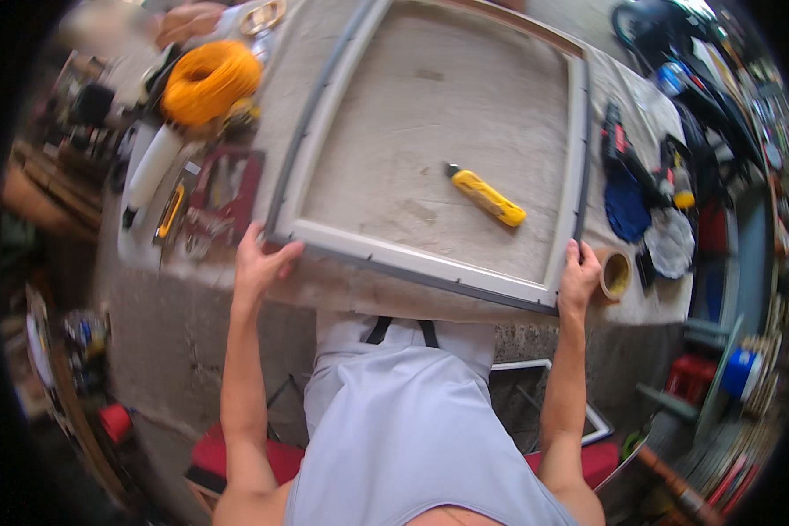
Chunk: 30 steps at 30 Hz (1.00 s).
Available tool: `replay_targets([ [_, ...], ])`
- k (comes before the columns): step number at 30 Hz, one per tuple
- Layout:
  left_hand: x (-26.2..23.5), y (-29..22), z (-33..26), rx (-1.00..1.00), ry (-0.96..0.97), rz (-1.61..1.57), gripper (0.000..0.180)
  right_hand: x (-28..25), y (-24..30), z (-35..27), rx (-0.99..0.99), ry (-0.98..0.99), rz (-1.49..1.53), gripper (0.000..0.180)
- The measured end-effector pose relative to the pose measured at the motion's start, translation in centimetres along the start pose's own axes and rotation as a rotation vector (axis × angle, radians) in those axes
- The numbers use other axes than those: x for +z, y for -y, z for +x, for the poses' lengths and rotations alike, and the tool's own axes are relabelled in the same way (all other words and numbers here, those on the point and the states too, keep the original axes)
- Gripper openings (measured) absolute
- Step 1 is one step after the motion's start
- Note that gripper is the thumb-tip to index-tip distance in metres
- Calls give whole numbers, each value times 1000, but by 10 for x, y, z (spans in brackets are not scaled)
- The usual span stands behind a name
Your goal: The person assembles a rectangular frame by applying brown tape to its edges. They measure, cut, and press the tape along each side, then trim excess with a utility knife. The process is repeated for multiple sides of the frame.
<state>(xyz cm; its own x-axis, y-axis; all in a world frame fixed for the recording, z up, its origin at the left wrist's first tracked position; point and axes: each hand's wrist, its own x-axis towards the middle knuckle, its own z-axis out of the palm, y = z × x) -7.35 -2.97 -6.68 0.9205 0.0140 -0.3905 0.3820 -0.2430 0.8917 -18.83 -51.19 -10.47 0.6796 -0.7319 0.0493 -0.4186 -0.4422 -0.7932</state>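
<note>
Large, open rectangular frame, off-white with dark grey outer edging and small dark marks [412,266], slightly slanted over a beige cloth-covered bench [285,88]. Left hand [267,260] and right hand [579,279] pinch its near corners; a yellow-handled tool [486,196] shows through its opening.

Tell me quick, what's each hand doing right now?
Left hand: holding the rectangular frame at its near left corner.
Right hand: holding the frame's near right corner.
</note>
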Motion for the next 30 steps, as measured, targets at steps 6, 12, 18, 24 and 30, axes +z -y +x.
replay_targets([
  [6, -25, 12, 15, 310, -226, 552, 38, -11, -10, -9, -54, 110, 19, 31],
  [12, -58, -12, 43, 363, -753, 1302, 100, -10, 20, -14, -111, 136, -223, 37],
  [18, -65, -19, 71, 53, -518, 1138, 132, -12, 21, -17, -117, 136, -220, 43],
  [24, -99, -24, 62, 195, -605, 1028, 126, -7, 8, -15, -231, 74, -226, 41],
  [30, -171, -52, 76, 118, -511, 1274, 122, 5, 27, -43, -224, 72, -93, 37],
])
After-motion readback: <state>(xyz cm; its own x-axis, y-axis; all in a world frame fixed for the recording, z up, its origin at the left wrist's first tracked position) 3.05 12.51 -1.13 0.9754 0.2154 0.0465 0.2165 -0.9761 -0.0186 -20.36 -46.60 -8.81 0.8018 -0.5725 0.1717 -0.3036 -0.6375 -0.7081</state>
